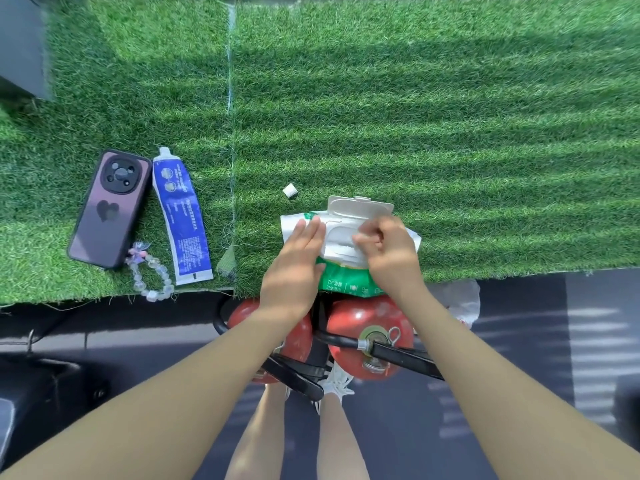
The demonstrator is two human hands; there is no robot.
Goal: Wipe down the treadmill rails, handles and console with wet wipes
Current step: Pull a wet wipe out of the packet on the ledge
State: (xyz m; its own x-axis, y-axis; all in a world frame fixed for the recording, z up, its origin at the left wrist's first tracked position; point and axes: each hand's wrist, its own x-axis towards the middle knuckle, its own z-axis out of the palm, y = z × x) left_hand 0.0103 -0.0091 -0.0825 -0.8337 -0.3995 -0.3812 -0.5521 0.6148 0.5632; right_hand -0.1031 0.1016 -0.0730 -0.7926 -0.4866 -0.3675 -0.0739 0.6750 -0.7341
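1. Judging from the open lid, the task looks barely begun: the pack of wet wipes (341, 268) lies on the green turf-covered worktop (450, 133) with its white flip lid (360, 207) raised, and no wipe is yet drawn free.
2. The left hand (294, 265) lies flat on the pack's left end with fingers straight, pressing it down.
3. The right hand (384, 247) has its fingers curled at the opening, pinching at what seems to be the top wipe (the wipe itself is hard to tell apart from the white plastic).
4. No treadmill rail, handle or console can be made out, so all of the wiping appears to be left.
5. On the worktop, well to the left of the pack, a phone (107, 209) lies camera side up with a bead strap (152, 271) at its near end, and a blue tube (181, 220) lies just beside it; a small white cube (290, 190) sits near the pack's far edge.
6. Below the worktop's near edge stand two red fire extinguishers (370, 327) with black hoses, on a dark floor (519, 358) striped with sunlight; the person's legs and a white shoe (336, 379) show beneath.
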